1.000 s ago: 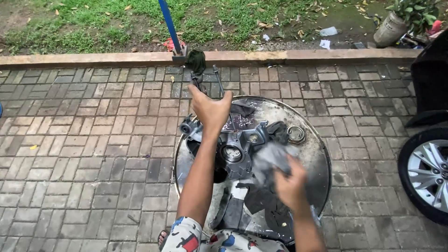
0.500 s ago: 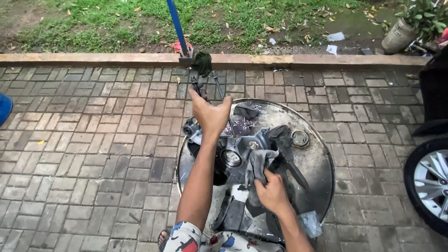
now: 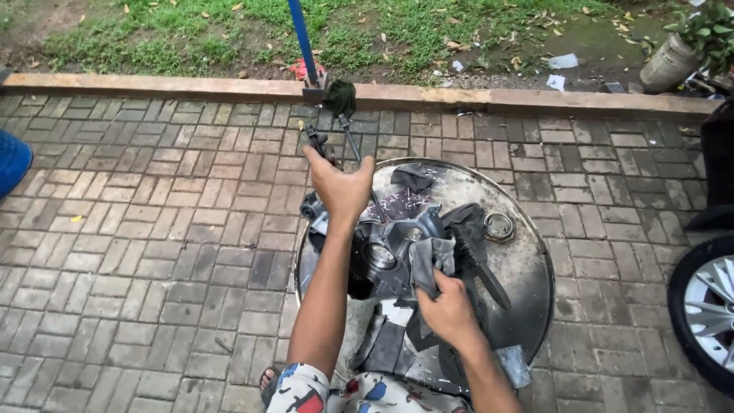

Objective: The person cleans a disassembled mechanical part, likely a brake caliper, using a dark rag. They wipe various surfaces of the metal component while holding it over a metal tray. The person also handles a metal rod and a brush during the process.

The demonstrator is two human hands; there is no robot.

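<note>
Around you, a car wheel (image 3: 707, 317) sits at three o'clock, a blue pole (image 3: 303, 42) at twelve and a bearing ring (image 3: 499, 226) just right of the part. The dark metal housing (image 3: 390, 248) stands mid-tray (image 3: 527, 275), greasy and grey. Your left hand (image 3: 339, 186) curls closed over its top; your right hand (image 3: 449, 312) grips a grey rag (image 3: 430, 260) against it.

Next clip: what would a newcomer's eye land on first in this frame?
First, the grey metal machine part at the centre, lying on a round metal tray on the brick paving. The left hand grips the part's upper end, and the right hand presses a grey rag against it. A car wheel shows at the right edge, and a blue pole rises from the kerb above.
</note>
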